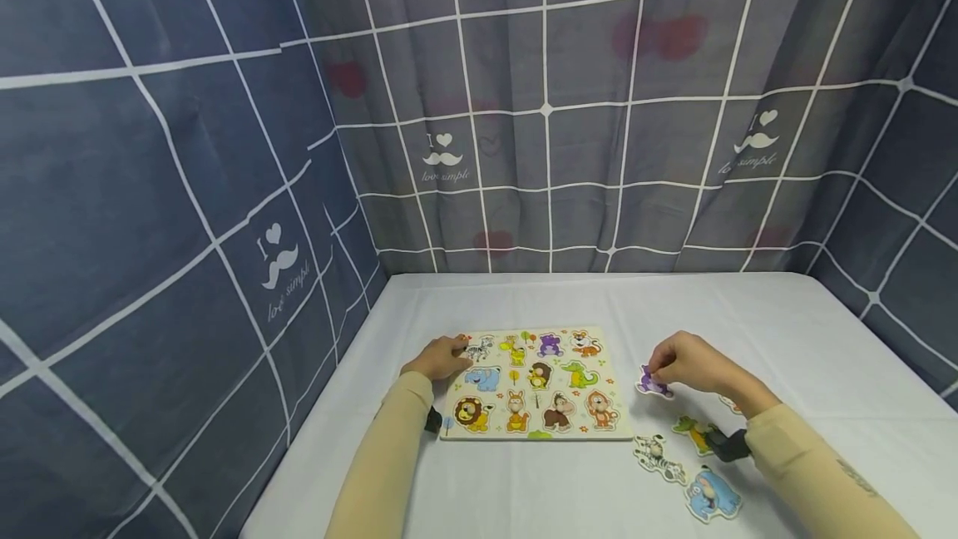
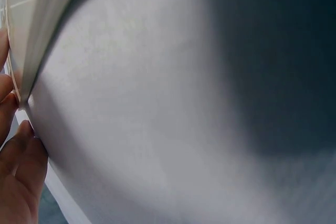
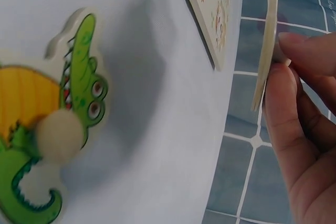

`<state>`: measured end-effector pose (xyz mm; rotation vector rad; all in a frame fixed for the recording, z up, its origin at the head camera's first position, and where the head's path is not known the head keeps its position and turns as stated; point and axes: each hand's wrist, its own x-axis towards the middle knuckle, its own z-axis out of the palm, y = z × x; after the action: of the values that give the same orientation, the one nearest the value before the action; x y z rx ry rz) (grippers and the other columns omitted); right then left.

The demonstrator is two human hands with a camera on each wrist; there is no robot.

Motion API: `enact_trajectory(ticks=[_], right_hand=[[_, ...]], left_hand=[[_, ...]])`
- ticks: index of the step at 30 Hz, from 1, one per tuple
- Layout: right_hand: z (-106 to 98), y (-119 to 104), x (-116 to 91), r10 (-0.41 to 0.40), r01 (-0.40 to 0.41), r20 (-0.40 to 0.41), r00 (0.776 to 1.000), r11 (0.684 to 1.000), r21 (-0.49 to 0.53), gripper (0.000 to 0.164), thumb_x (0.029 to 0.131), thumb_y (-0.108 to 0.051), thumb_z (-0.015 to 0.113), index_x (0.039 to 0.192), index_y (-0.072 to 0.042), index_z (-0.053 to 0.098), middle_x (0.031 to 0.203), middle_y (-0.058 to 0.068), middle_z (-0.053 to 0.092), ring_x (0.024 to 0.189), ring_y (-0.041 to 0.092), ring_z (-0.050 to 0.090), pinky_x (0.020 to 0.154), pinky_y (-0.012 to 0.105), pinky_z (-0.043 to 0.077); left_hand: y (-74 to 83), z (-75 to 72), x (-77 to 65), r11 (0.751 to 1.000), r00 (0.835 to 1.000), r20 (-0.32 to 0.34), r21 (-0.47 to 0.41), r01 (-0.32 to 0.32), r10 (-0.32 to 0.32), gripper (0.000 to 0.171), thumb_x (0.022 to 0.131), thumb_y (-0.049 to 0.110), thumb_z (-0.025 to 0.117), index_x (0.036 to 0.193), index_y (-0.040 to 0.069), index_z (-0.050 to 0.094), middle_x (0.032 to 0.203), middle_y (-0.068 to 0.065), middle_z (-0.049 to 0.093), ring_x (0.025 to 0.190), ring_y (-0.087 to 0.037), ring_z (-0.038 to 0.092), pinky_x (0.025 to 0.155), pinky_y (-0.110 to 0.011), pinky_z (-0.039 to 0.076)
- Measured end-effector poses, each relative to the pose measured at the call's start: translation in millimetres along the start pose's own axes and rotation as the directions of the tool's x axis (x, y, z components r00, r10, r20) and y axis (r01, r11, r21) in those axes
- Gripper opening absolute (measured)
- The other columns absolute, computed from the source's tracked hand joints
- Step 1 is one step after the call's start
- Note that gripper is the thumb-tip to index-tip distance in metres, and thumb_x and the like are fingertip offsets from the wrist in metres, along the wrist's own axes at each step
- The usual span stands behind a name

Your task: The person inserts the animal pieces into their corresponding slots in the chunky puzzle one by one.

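Observation:
A wooden animal puzzle board [image 1: 524, 381] lies on the white table, printed with zebra, hippo, crocodile, lion and other animals. My left hand [image 1: 440, 358] holds its upper left edge, the fingertips [image 2: 21, 129] showing at the corner in the left wrist view. Right of the board, my right hand [image 1: 692, 363] pinches a purple hippo puzzle piece [image 1: 654, 383] between thumb and finger. That piece appears edge-on [image 3: 266, 51] in the right wrist view, lifted over the table, the knob between the fingertips.
Beneath my right forearm lie a crocodile piece [image 3: 79, 77] with a round knob [image 3: 60, 136], a zebra piece [image 1: 659, 459] and an elephant piece [image 1: 713, 494]. Another piece [image 1: 730, 404] is mostly hidden behind the right wrist. A checked curtain [image 1: 516, 148] surrounds the table.

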<state>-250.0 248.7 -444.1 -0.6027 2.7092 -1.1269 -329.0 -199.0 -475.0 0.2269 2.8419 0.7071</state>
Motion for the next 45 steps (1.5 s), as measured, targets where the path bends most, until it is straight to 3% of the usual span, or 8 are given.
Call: enact_trajectory(ticks=[8,22,33,45], right_hand=[[4,1,11,-0.058,0.058,0.001,0.998,0.998,0.024,0.008,0.081,0.003,0.071,0.081,-0.004,0.074,0.076,0.003,0.072,0.066,0.009,0.06,0.06,0.023,0.051],[12,-1,39,-0.079,0.079,0.0,0.997,0.997,0.013,0.009,0.079,0.004,0.07,0.079,-0.004,0.075,0.075,0.003,0.072,0.066,0.011,0.061,0.06,0.024,0.051],[21,-8,62,-0.024,0.024,-0.009,1.0,0.999,0.029,0.009,0.082,0.005,0.07,0.08,-0.003,0.075,0.076,0.003,0.073,0.067,0.01,0.06,0.062,0.026,0.05],[30,-16,100,-0.02,0.018,-0.053,0.998,0.999,-0.034,0.011,0.081,0.003,0.072,0.076,-0.006,0.075,0.072,0.0,0.071,0.065,0.011,0.058,0.062,0.027,0.05]], left_hand=[[-0.5,0.9,1.8,1.0,1.0,0.0,0.009,0.013,-0.013,0.056,0.096,0.035,0.067,0.146,0.015,0.053,0.156,-0.014,0.045,0.146,-0.038,0.038,0.12,-0.054,0.033],[2.0,1.1,-2.9,0.999,0.999,-0.002,-0.006,0.038,-0.038,0.057,0.095,0.035,0.068,0.147,0.017,0.052,0.154,-0.017,0.046,0.145,-0.038,0.04,0.118,-0.055,0.035],[2.3,0.6,-2.2,1.0,1.0,-0.002,-0.009,0.023,-0.023,0.058,0.095,0.035,0.068,0.147,0.017,0.052,0.154,-0.018,0.046,0.145,-0.039,0.039,0.118,-0.056,0.034],[-2.2,2.9,-0.8,1.0,1.0,-0.012,-0.012,0.017,-0.017,0.058,0.095,0.035,0.069,0.146,0.015,0.053,0.153,-0.018,0.047,0.144,-0.039,0.04,0.118,-0.055,0.035]])
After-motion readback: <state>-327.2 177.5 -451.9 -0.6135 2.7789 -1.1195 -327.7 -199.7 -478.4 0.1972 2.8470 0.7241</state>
